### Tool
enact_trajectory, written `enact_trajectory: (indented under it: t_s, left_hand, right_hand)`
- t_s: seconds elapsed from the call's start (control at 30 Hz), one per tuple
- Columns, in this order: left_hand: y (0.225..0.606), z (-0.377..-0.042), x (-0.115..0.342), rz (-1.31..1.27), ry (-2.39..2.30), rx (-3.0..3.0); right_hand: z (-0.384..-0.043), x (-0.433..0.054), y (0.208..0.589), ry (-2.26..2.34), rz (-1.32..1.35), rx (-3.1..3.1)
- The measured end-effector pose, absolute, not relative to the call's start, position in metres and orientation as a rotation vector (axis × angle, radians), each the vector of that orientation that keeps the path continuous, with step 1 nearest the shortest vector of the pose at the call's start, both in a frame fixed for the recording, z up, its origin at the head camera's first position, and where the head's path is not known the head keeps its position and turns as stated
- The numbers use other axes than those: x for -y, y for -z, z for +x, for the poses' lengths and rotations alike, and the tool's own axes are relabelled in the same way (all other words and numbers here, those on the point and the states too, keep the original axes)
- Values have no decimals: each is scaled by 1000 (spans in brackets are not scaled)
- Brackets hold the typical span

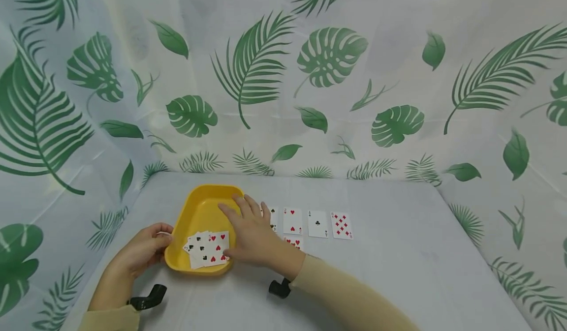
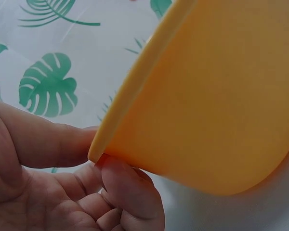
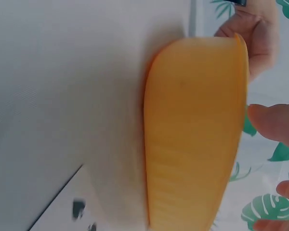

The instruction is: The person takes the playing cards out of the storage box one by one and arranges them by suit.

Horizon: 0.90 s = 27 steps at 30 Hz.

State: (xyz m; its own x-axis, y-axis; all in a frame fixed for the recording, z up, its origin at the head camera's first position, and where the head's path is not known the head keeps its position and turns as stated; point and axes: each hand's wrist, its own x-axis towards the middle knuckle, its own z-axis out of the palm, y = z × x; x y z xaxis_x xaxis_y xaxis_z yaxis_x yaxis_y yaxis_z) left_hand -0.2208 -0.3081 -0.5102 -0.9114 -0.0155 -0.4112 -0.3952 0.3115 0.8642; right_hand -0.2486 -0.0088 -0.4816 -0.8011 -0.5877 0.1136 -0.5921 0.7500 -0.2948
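Observation:
A yellow plastic tray [image 1: 199, 272] stands at the left of the table with a loose pile of playing cards [image 1: 217, 250] in its near end; a hearts card lies on top beside a spades card. My left hand [image 1: 143, 252] pinches the tray's left rim between thumb and fingers, clearly seen in the left wrist view, where the tray wall [image 2: 207, 120] fills the right side. Over the tray's right side hovers my right hand [image 1: 257, 232], fingers spread, with no card visible in it. Its thumb [image 3: 274, 125] is close to the rim in the right wrist view.
Right of the tray, face-up cards lie in a row: a spades card [image 1: 274, 218] partly hidden by the right hand, a two of hearts [image 1: 292, 221], an ace of clubs [image 1: 318, 224] and a diamonds card [image 1: 341, 225]. Another hearts card [image 1: 294, 242] lies below. Leaf-patterned cloth [image 1: 274, 144] surrounds the table.

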Motion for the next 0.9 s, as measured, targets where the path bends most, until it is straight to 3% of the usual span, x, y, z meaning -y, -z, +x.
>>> enact_trajectory:
  t_s: [0.9]
  left_hand:
    - [507, -218, 308, -333, -1647, -2233]
  right_hand:
    - [-254, 73, 493, 138, 1132, 3073]
